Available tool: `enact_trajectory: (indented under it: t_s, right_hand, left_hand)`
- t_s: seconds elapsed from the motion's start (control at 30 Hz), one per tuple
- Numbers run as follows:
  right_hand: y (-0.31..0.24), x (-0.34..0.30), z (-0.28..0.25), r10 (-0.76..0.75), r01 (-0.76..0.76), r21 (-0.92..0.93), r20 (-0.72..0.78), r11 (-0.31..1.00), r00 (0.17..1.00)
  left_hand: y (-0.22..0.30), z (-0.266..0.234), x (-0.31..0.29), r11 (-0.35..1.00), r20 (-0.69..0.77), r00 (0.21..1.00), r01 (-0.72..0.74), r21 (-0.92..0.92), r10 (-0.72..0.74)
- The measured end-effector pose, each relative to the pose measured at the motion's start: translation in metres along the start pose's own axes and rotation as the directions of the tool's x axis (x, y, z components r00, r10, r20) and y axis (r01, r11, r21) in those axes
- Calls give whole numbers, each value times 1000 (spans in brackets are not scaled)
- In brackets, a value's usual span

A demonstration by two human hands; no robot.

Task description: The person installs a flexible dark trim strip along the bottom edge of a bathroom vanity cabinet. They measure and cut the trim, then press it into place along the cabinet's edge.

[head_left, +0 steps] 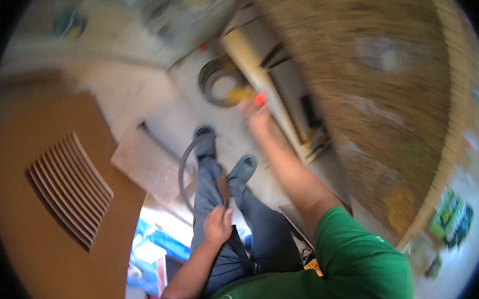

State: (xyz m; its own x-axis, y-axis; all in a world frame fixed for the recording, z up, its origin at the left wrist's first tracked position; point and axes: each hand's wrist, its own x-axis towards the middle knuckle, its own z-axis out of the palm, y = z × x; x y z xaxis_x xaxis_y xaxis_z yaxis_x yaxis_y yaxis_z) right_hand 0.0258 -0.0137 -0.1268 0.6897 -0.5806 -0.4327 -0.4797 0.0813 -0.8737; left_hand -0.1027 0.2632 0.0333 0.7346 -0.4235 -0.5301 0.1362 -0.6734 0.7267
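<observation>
My left hand point(218, 226) is closed around a dark brown strip point(223, 191) in front of my thighs. From about there a thin grey band point(182, 177) loops up and over toward my shoe. My right hand point(257, 118) reaches forward with its fingers closed on a yellow object point(239, 94) with a bright red-orange end; motion blur hides its kind. Just beyond that hand, a dark coil of banding point(207, 88) lies on the floor, partly hidden behind the yellow object.
A brown panel with a slatted vent point(69, 193) stands at left, a pale board point(147, 160) beside it. On the right is a large worn wooden tabletop point(355, 76), with a pale yellow-edged frame point(257, 74) along its side. A green package point(451, 213) sits at far right.
</observation>
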Motion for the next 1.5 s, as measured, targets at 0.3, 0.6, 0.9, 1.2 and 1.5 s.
enact_trajectory:
  t_s: [0.3,0.6,0.9,1.2,1.5]
  right_hand:
    - [-257,-287,-141,326,-583,466,522,665,788]
    - [-422,-416,-242,-247,-136,897,258,422,934]
    - [-481,-463,-244,-455,159,946,-14,282,890]
    - [-534,-345,-257,-381,401,482,-143,779,913]
    - [-581,-107,-226,-306,328,107,-184,939,934]
  left_hand:
    - [162,-171,-40,945,29,947,-322,55,321]
    - [332,-276,-52,927,529,800,-89,-363,284]
    - [401,-301,-68,838,581,736,35,-545,347]
    - [399,-320,-95,764,321,818,-207,-611,478]
    - [379,-342,-128,732,82,916,-257,-631,392]
